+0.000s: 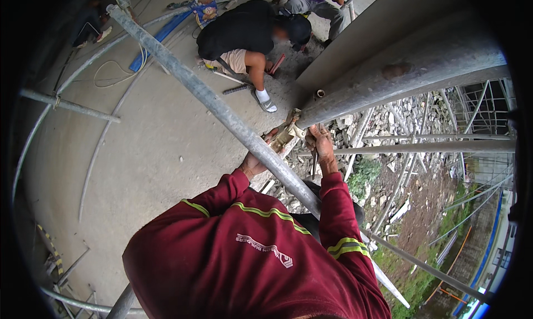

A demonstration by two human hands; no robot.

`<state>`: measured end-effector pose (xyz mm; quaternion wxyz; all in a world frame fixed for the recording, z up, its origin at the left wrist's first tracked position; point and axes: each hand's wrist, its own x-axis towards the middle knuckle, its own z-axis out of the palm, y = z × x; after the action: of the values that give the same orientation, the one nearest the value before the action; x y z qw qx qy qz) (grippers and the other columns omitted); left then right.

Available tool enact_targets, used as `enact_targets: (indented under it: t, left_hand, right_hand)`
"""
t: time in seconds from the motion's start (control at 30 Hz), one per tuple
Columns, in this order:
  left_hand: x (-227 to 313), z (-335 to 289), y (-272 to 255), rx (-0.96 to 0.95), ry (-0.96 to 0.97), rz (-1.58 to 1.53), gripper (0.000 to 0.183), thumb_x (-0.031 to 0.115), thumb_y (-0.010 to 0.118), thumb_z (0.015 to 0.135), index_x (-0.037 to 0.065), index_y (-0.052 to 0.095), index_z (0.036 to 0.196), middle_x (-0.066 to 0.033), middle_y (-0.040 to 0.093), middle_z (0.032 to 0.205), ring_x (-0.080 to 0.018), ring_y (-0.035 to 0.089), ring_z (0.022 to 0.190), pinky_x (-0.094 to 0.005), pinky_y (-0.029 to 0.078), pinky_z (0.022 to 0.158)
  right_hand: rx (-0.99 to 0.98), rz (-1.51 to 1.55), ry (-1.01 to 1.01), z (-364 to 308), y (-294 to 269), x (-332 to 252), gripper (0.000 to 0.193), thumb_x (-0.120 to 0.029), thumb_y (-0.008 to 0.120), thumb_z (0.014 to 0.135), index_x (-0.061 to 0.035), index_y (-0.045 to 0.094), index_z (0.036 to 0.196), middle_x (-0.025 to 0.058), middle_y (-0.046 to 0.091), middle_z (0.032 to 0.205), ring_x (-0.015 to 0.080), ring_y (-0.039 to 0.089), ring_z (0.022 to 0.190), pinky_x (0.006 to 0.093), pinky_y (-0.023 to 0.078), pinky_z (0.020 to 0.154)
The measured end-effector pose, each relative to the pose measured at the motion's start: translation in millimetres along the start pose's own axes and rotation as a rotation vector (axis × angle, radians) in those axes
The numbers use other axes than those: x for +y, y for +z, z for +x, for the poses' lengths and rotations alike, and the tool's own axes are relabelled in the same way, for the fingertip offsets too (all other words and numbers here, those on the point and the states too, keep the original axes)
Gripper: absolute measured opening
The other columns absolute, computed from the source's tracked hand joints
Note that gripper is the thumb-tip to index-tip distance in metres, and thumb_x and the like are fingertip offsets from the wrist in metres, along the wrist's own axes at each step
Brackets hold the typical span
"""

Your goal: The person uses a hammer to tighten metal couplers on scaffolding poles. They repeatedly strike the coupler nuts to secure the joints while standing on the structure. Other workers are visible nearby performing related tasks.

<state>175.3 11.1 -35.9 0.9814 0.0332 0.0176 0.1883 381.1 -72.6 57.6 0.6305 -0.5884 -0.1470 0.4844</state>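
My left hand (254, 166) reaches under a slanting grey scaffold pipe (222, 111), which hides part of it. Its fingers are closed around a pale, dirt-crusted metal fitting (284, 138) that looks like a scaffold clamp. The fitting sits right by the end of a thick grey pipe (383, 86). On the other side of that end, my right hand (322, 142) is closed with its fingers bent up near the fitting. A slim dark tool (315, 164) sticks down out of this hand; its exact kind is hard to make out.
A person in black (239, 36) crouches ahead on the concrete floor (155, 169), holding a reddish piece. Another person (316, 5) sits behind. More scaffold pipes (433, 147) cross at right over a drop with rubble (400, 124). A blue beam (161, 38) lies at far left.
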Motion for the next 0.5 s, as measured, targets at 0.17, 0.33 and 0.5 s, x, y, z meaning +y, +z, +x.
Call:
enact_targets:
  t: [0.17, 0.33, 0.5]
  left_hand:
    - [10, -5, -11, -0.035, -0.075, -0.104, 0.053, 0.036, 0.052, 0.101, 0.007, 0.044, 0.145, -0.0127, 0.056, 0.137, -0.0266, 0.06, 0.115, -0.0416, 0.05, 0.102]
    - [8, -5, 26, 0.385, 0.107, -0.163, 0.035, 0.034, 0.052, 0.099, 0.006, 0.065, 0.116, -0.0129, 0.068, 0.115, -0.0276, 0.065, 0.102, -0.0464, 0.05, 0.098]
    - [-1, -11, -25, 0.168, 0.088, -0.177, 0.034, 0.033, 0.054, 0.096, 0.005, 0.068, 0.111, -0.0132, 0.07, 0.111, -0.0298, 0.066, 0.101, -0.0478, 0.047, 0.103]
  right_hand:
    - [-0.043, 0.085, 0.092, -2, -1, -1, 0.016, -0.025, 0.061, 0.101, -0.011, 0.055, 0.096, -0.0022, 0.05, 0.074, 0.0047, 0.038, 0.05, 0.0203, 0.031, 0.041]
    - [0.039, 0.015, 0.143, -14, 0, 8, 0.026, -0.033, 0.064, 0.099, -0.0095, 0.055, 0.104, 0.0087, 0.068, 0.086, 0.0044, 0.038, 0.048, 0.0201, 0.031, 0.04]
    - [0.016, 0.031, 0.171, -13, -7, 23, 0.033, -0.041, 0.065, 0.098, -0.01, 0.054, 0.106, 0.0126, 0.071, 0.088, 0.0044, 0.038, 0.047, 0.02, 0.031, 0.04]
